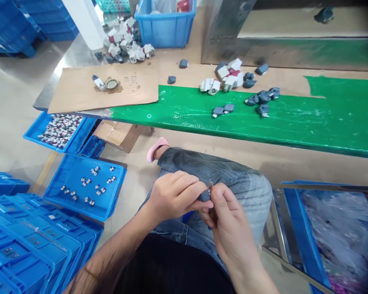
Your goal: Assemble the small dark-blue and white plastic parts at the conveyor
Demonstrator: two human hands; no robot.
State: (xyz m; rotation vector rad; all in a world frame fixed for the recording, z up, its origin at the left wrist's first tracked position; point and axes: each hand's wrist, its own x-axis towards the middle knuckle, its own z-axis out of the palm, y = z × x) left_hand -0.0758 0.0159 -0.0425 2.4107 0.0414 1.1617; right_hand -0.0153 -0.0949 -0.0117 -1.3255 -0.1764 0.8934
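Above my lap, my left hand (179,194) pinches a dark blue-grey plastic part (205,196) between thumb and fingers. Close against it on the right, my right hand (227,208) is closed on a small brownish metal piece (210,185), which touches the dark part's edge. Its curled lower fingers hide whatever else is in the palm. On the green tabletop (184,112) lie two dark parts (223,110) side by side, with a cluster of dark parts (263,98) to their right. White and red parts (230,75) are heaped behind them.
Cardboard (79,90) at the table's left bears a small metal dish (111,84). A blue bin (165,28) stands behind, beside piled white parts (124,41). Blue trays (86,185) and stacked crates (33,241) are at lower left; a crate of plastic bags (340,232) is at right.
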